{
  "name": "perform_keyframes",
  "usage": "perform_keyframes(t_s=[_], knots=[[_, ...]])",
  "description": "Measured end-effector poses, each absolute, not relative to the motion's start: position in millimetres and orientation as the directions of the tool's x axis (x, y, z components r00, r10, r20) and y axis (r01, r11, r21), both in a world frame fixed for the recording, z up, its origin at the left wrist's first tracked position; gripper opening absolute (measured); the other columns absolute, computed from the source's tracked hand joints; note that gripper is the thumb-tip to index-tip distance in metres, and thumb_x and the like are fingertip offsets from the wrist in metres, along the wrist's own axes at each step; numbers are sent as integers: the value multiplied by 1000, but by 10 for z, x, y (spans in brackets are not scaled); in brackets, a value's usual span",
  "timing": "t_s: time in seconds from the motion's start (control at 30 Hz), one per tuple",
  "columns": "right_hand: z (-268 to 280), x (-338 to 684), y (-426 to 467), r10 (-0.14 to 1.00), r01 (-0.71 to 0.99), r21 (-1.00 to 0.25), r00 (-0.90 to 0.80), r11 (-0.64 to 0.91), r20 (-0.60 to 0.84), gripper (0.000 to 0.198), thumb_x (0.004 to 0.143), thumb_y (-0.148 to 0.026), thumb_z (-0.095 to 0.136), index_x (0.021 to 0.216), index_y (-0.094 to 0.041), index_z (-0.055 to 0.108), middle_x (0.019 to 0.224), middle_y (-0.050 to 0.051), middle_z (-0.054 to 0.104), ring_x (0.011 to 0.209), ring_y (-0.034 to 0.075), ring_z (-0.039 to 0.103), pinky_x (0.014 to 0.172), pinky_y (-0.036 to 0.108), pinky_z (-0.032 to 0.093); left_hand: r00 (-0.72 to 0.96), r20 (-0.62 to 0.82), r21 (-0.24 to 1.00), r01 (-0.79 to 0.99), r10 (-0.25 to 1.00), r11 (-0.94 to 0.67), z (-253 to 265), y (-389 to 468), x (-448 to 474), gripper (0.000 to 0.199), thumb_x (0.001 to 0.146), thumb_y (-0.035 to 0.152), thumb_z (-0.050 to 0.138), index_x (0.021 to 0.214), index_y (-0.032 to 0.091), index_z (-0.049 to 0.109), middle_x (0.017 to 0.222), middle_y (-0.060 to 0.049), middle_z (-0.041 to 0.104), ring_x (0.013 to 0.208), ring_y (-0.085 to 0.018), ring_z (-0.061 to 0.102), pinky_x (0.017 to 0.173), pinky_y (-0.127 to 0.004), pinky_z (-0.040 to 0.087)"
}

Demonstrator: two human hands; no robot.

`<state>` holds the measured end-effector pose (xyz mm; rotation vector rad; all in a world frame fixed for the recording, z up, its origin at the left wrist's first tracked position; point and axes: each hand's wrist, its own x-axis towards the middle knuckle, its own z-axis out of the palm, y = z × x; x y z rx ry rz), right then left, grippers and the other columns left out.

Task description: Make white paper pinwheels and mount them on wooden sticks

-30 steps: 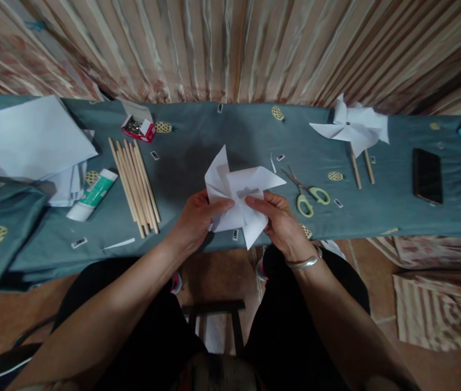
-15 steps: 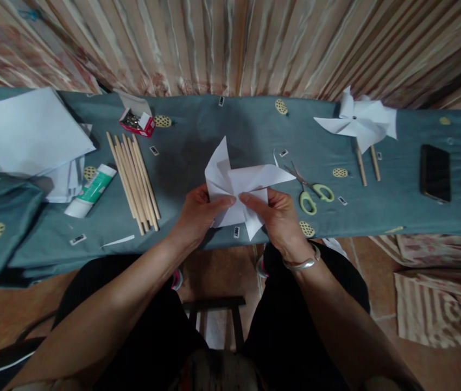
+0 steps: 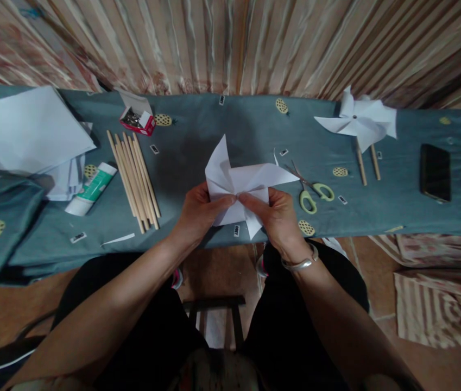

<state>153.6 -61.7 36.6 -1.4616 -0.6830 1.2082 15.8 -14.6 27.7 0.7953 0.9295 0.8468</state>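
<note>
A white paper pinwheel (image 3: 250, 179) is held over the near edge of the cloth-covered table, its points folded in toward the centre. My left hand (image 3: 201, 209) grips its left side, with the thumb pressed near the middle. On the other side my right hand (image 3: 279, 214) is closed on the paper, its thumb tip almost meeting the left one at the centre. The fingers under the paper are hidden. Green-handled scissors (image 3: 311, 193) lie just right of the pinwheel, their blades close to its right point.
Left of my hands lie several wooden sticks (image 3: 134, 182), a red box of small metal pieces (image 3: 138, 120), a glue stick (image 3: 92, 189) and white paper sheets (image 3: 30, 133). Finished-looking pinwheels on sticks (image 3: 366, 122) and a black phone (image 3: 435, 172) lie to the right.
Almost nothing differs. Both thumbs still press at the pinwheel's centre, the right one shifted very slightly left; the pinwheel's right point reaches a little farther right.
</note>
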Motion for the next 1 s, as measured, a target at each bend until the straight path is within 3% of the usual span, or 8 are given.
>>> perform_keyframes(t_s=[0.63, 0.87, 1.0], knots=[[370, 1531, -625, 919, -79, -971, 313, -225, -239, 16, 68, -34, 81, 71, -20, 73, 72, -2, 73, 62, 13, 61, 61, 27, 49, 280, -277, 918, -206, 919, 340, 277, -97, 139, 23, 57, 24, 83, 74, 14, 71, 69, 1, 70, 58, -12, 58, 56, -23, 46], [392, 1588, -602, 938, -110, -976, 274, -190, -214, 25, 72, -46, 78, 84, -23, 76, 75, -3, 73, 63, 13, 61, 61, 26, 47, 197, -269, 924, -223, 943, 311, 321, 24, 107, 25, 56, 23, 82, 78, 14, 73, 73, 0, 72, 63, -14, 60, 63, -26, 48], [368, 1648, -588, 931, -86, -982, 313, -169, -188, 29, 75, -52, 75, 82, -24, 77, 77, -1, 74, 69, 15, 63, 69, 28, 50, 151, -287, 917, -243, 946, 317, 355, 70, 92, 25, 53, 23, 81, 75, 15, 73, 70, 1, 72, 62, -14, 60, 64, -26, 47]])
